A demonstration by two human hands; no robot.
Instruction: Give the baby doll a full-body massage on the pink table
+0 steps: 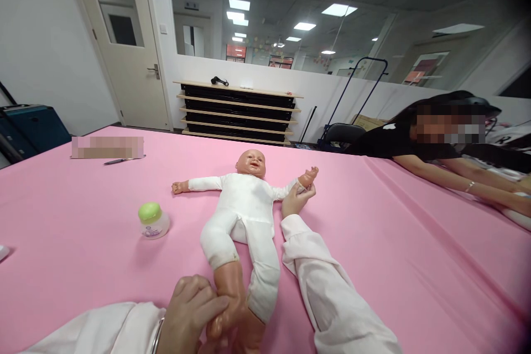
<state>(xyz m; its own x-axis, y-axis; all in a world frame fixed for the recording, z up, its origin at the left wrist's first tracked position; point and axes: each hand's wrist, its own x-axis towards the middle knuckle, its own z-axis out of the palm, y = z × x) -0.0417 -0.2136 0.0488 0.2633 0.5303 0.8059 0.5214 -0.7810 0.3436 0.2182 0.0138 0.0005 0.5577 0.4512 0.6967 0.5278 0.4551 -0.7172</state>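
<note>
A baby doll (249, 196) in a white cloth body lies on its back, head away from me and legs towards me. My left hand (193, 307), with a bangle at its wrist, is closed around the doll's bare foot at the near end; its fingertips are partly hidden. Farther out, my right hand (296, 199) grips the doll's forearm on the right side, just below the little hand. The doll's other arm stretches out to the left, untouched. A jar with a green lid (152, 220) stands left of the doll.
A pink cover (365, 265) spreads over the table. At its far left lie a pen (124, 160) and a blurred flat item (107, 147). On the right, another person (440, 138) leans over the table with arms stretched out. A low shelf (238, 110) stands behind.
</note>
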